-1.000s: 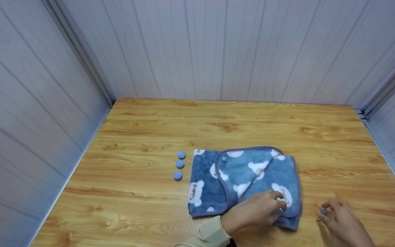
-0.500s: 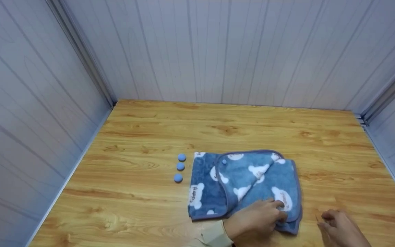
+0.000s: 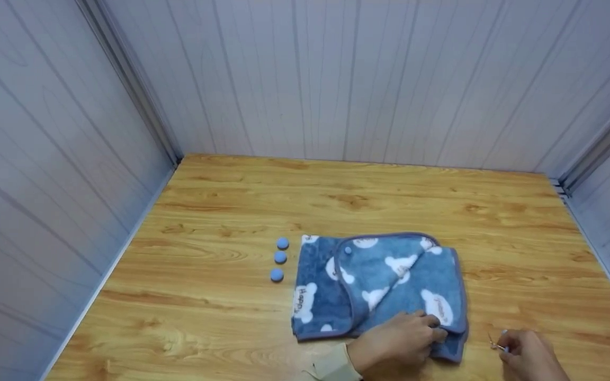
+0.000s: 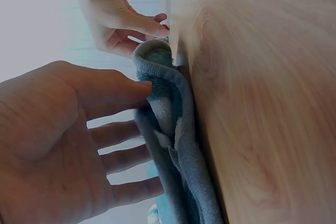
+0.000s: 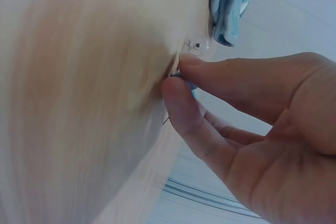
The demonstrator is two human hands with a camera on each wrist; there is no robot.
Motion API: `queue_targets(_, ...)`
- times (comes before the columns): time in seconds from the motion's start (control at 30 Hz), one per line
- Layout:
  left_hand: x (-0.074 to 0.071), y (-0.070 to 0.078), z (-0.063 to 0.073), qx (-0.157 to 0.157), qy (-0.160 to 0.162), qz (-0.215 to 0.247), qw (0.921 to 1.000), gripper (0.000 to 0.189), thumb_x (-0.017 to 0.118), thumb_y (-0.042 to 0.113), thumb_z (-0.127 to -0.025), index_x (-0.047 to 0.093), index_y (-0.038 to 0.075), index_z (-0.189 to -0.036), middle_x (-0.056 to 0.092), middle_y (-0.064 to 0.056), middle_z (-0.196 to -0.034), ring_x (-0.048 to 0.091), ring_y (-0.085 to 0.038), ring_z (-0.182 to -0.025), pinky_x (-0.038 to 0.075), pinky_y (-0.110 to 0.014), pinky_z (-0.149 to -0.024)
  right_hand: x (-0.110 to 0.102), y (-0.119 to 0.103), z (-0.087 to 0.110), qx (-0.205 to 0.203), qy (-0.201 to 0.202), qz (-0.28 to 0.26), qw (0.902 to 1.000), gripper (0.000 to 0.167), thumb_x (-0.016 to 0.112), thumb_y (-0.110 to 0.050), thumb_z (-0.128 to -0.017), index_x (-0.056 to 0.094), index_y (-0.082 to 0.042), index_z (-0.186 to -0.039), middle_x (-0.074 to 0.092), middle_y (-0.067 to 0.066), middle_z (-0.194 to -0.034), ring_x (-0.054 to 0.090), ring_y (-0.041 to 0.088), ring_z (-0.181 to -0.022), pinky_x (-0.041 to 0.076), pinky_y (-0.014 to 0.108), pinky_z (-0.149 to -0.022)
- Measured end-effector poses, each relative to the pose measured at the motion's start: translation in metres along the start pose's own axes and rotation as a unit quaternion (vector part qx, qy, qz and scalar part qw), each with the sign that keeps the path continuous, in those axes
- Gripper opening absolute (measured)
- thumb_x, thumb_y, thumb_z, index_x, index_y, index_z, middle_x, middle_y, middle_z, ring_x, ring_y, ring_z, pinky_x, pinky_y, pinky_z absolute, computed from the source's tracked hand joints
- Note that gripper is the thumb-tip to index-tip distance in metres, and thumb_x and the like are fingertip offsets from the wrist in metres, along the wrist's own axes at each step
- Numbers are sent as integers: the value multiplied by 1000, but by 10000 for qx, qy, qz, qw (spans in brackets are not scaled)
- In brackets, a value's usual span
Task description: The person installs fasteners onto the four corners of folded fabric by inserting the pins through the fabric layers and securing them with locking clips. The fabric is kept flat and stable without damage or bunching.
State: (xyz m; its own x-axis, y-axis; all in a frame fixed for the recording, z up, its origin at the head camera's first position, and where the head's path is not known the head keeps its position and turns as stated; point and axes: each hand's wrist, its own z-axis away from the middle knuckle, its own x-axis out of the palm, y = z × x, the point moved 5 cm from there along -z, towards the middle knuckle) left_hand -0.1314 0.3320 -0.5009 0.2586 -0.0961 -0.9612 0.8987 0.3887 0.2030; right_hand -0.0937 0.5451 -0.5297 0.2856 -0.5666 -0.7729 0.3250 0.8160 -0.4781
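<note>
A folded blue fleece blanket point(image 3: 405, 286) with white bear prints lies on the wooden table. At its lower right edge my left hand point(image 3: 403, 336) grips the fabric. In the left wrist view, the thumb rests at the fold and the other fingers point(image 4: 131, 156) lie behind the layers. To the right of the blanket, my right hand point(image 3: 530, 354) pinches a small blue button-like piece point(image 5: 187, 81) between thumb and forefinger, mostly hidden by the fingertips. Beside these fingertips lies a small clear piece with a dark dot point(image 5: 196, 45).
Three round blue buttons point(image 3: 280, 257) stand in a column left of the blanket. A similar small blue button point(image 3: 348, 250) sits on the blanket's upper flap. White panel walls point(image 3: 326, 79) enclose the table point(image 3: 204, 307) at the back and sides.
My right hand has shifted slightly down and its fingers have drawn together on the small blue piece near the table. My left hand stays at the blanket's edge, its fingers slightly more curled.
</note>
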Motion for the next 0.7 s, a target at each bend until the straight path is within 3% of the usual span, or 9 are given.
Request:
queue_targets(0.1,2,0,0,-158,-142,47,9998,28,49,22,-98,58,33,-121,48,13,-120,46,-3,-101,43,-22,-74,0,-1,2,-120,77,-5,9999,9,73,2,-74,69,-2,-81,62,0,-74,59,19,-71,48,38,-66)
queue_targets(0.3,9,2,-6,-404,-750,125,9963,36,53,34,-96,49,34,-132,26,12,-146,33,-5,-125,40,-33,-95,2,-1,1,62,-58,-38,10000,8,73,-3,-76,67,-4,-80,59,-1,-73,55,16,-70,44,33,-63)
queue_targets(0.4,10,3,-9,-503,-746,25,9959,41,56,37,-93,47,34,-133,23,12,-148,33,-7,-125,41,-35,-95,5,-2,1,131,-125,-170,9997,7,72,-3,-77,65,-5,-80,58,-1,-72,53,15,-69,42,31,-61)
queue_targets(0.57,6,6,-11,-623,-281,-5,9977,29,46,30,-98,52,29,-126,32,13,-141,40,-6,-115,44,-30,-87,5,-4,3,35,-42,-453,9990,14,71,0,-75,60,-1,-84,58,1,-74,56,16,-68,46,33,-62)
queue_targets(0.7,-1,6,-11,-505,494,-77,9975,27,39,30,-101,55,24,-122,45,11,-126,47,-4,-101,45,-21,-73,1,-7,7,-1,187,-631,9978,23,72,0,-73,53,-1,-85,58,2,-73,59,17,-66,48,35,-61)
